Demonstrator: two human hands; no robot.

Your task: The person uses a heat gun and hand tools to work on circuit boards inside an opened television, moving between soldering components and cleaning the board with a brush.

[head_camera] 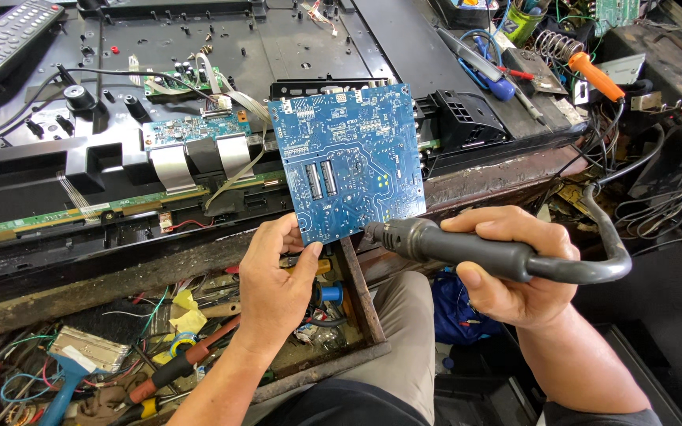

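Note:
My left hand [276, 276] pinches the lower left corner of a blue circuit board [349, 158] and holds it upright, solder side toward me. My right hand [515, 272] grips a black hot-air tool handle [451, 244] with a thick black hose [605, 237] curving off to the right. The tool's tip touches or nearly touches the board's lower right edge.
An opened flat-screen television back [199, 47] with small green boards and ribbon cables lies behind. A remote control [5, 35] rests at top left. An open wooden drawer [159, 347] of tools, wires and screwdrivers sits below. A soldering iron with an orange handle [597, 75] and tangled cables lie at right.

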